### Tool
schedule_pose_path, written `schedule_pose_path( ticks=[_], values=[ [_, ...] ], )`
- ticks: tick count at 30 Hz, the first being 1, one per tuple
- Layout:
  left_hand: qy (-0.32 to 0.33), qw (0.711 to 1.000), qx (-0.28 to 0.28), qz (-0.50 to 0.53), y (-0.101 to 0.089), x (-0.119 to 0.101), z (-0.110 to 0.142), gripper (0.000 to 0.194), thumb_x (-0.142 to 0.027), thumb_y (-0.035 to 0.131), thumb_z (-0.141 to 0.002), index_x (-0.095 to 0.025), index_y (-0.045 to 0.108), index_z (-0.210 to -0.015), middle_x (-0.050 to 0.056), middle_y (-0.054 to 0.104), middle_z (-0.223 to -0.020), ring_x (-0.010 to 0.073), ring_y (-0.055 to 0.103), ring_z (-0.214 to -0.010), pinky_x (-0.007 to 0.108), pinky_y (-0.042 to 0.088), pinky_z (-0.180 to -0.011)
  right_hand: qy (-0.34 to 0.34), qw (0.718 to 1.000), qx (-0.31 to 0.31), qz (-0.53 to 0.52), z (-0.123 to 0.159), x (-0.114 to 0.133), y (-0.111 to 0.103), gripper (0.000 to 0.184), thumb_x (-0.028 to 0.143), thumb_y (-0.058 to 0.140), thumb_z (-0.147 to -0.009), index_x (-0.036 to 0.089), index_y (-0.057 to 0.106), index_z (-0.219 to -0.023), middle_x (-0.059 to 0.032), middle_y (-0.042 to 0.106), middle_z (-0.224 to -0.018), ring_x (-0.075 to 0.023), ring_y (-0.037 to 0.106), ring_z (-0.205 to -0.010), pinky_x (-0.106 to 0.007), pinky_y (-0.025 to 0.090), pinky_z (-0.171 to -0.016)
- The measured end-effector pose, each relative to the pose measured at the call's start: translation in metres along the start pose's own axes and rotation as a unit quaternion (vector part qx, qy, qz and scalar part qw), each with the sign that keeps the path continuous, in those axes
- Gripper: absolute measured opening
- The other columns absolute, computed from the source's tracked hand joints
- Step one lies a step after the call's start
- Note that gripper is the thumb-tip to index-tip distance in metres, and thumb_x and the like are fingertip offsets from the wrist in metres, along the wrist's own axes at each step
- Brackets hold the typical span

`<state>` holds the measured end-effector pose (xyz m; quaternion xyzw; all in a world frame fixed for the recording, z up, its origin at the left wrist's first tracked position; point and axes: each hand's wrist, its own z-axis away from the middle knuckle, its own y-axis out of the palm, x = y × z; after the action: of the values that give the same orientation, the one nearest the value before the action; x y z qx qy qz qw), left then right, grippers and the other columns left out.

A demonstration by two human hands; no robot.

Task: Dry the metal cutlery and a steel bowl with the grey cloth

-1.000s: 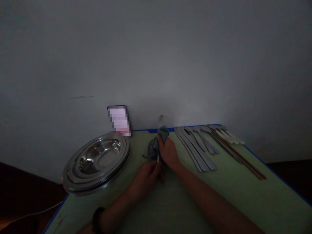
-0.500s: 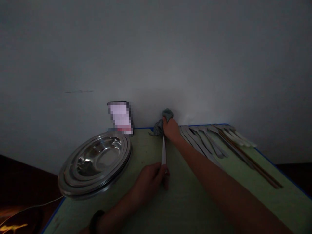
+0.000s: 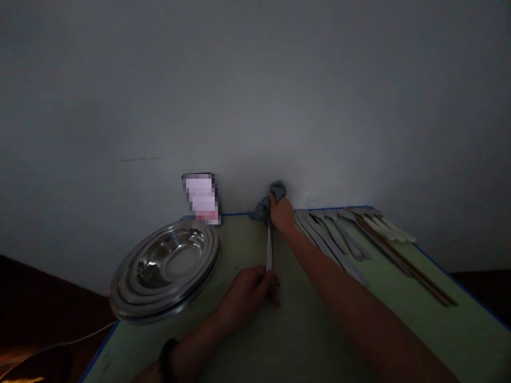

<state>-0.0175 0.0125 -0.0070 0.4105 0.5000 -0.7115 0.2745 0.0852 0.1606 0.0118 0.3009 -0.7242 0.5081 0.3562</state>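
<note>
Slim metal utensil (image 3: 270,247) is R of the plate stack (image 3: 181,261), near end pinched btwn thumb & fingers of L hand (image 3: 253,290); shaft runs fwd from there to R hand (image 3: 281,214), closed on a bunched grey cloth (image 3: 278,190) at the far end, tip hidden. Cutlery (image 3: 356,249) & brown chopsticks (image 3: 415,271) lie farther R of plate stack; blurred-out screen (image 3: 199,194) stands just behind it.

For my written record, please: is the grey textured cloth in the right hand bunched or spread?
Bunched: the grey cloth bulges in crumpled lumps above and left of the right hand; no flat part shows.
</note>
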Motion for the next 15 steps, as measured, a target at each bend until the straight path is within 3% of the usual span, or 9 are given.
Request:
schedule_pose_path(
  ticks=[8, 15],
  values=[
    [0.000, 0.996, -0.052, -0.072, 0.000, -0.001, -0.002, 0.037, -0.039, 0.034, -0.087, -0.015, 0.059, -0.076, 0.000, 0.061, -0.057, 0.0155, 0.058, -0.058, 0.023, 0.042, -0.056, -0.031, 0.995, 0.020, -0.091, 0.059, -0.026, -0.009, 0.039, 0.044, 0.037, -0.089, 0.015, 0.063, -0.085, -0.0106, 0.069, -0.083, -0.0190, 0.065, -0.080, -0.027, 0.046, -0.071],
    [-0.008, 0.975, -0.128, -0.179, 0.004, -0.003, -0.003, 0.013, -0.025, 0.043, -0.080, -0.019, 0.053, -0.075, 0.000, 0.058, -0.063, 0.0157, 0.052, -0.055, 0.026, 0.032, -0.053, -0.039, 0.979, 0.064, -0.188, 0.065, -0.026, -0.009, 0.032, 0.043, 0.056, -0.076, 0.013, 0.063, -0.087, -0.0105, 0.070, -0.083, -0.0199, 0.064, -0.075, -0.028, 0.047, -0.068]
  ],
)
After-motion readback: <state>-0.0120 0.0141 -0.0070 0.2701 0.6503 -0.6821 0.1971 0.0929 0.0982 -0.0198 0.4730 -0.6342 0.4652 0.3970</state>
